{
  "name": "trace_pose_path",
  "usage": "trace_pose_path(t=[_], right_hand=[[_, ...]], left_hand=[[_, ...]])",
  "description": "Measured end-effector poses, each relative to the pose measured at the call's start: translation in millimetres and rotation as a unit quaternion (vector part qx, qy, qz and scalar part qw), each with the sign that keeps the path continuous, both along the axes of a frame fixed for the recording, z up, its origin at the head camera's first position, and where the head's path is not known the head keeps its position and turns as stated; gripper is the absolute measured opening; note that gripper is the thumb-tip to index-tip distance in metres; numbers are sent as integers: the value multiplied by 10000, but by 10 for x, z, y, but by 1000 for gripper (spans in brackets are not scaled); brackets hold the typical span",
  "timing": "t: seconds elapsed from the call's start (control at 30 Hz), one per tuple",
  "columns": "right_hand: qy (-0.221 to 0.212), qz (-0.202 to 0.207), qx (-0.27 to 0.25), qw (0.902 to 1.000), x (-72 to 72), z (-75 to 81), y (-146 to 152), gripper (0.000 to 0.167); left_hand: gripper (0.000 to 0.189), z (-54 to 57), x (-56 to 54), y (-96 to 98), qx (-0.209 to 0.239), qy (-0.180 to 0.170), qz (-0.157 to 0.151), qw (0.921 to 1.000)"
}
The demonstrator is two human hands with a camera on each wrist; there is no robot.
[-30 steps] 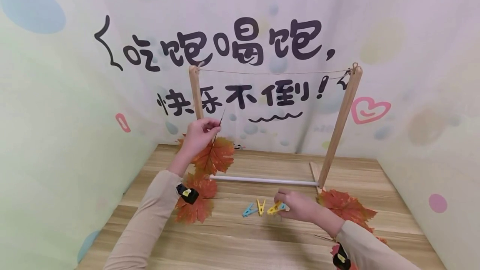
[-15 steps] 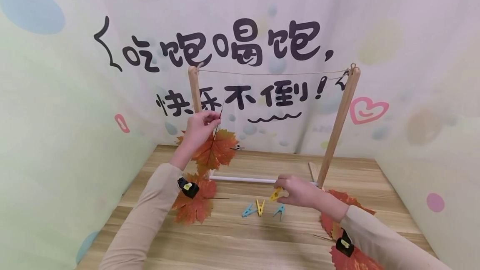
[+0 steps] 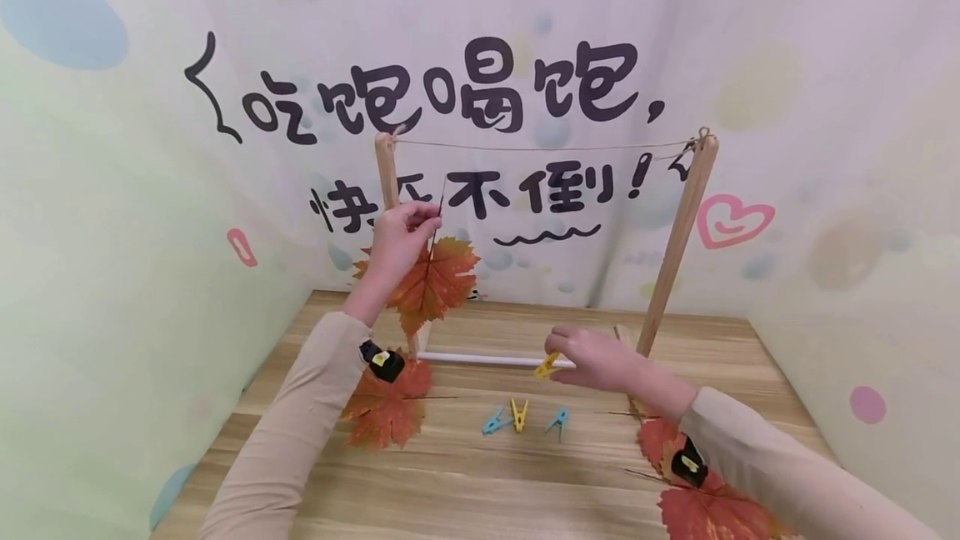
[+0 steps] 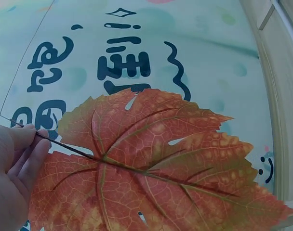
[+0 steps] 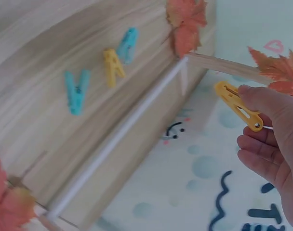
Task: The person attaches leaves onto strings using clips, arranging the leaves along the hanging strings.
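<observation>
My left hand (image 3: 401,244) pinches the thin dark stem of an orange-red maple leaf (image 3: 433,282), which hangs below the fingers beside the frame's left post. In the left wrist view the leaf (image 4: 151,163) spreads wide, with thumb and fingertips on its stem. My right hand (image 3: 603,359) holds a yellow clothespin (image 3: 548,365) between thumb and fingers, over the white rod. The right wrist view shows this clothespin (image 5: 239,106) from the side. A thin string (image 3: 540,147) runs between the tops of two wooden posts, above both hands.
On the table lie a blue clothespin (image 3: 496,422), a yellow clothespin (image 3: 519,415) and another blue clothespin (image 3: 558,422). A white rod (image 3: 487,359) joins the posts low down. One leaf (image 3: 390,407) lies at left, more leaves (image 3: 712,511) at right. The right post (image 3: 678,248) stands upright.
My right hand has picked up the yellow clothespin from beside the right blue one and carried it up and away from me. My left hand has raised the leaf somewhat.
</observation>
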State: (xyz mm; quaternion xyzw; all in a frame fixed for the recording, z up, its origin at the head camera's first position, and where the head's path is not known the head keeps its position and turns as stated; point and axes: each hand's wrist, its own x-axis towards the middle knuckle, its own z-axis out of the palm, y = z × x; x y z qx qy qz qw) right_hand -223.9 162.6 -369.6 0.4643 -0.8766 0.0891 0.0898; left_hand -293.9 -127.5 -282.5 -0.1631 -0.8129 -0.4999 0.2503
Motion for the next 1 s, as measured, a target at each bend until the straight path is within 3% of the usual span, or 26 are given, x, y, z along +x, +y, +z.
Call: trace_pose_path(t=[0.2, 0.37, 0.53, 0.83, 1.0], right_hand=[[727, 104, 23, 9973, -30, 367, -79, 25], [1021, 185, -8, 9946, -91, 551, -111, 25], [1100, 144, -142, 9937, -112, 755, -168, 27], [969, -259, -838, 9914, -128, 1380, -281, 31], [869, -464, -1200, 9879, -194, 1604, -328, 29]], left_hand=[[18, 78, 3, 5, 18, 82, 17, 10000], [17, 157, -6, 24, -8, 171, 19, 9999], [18, 199, -25, 46, 236, 160, -6, 9996], [15, 226, -44, 101, 530, 297, 118, 9981], [15, 245, -61, 135, 737, 311, 214, 9966]])
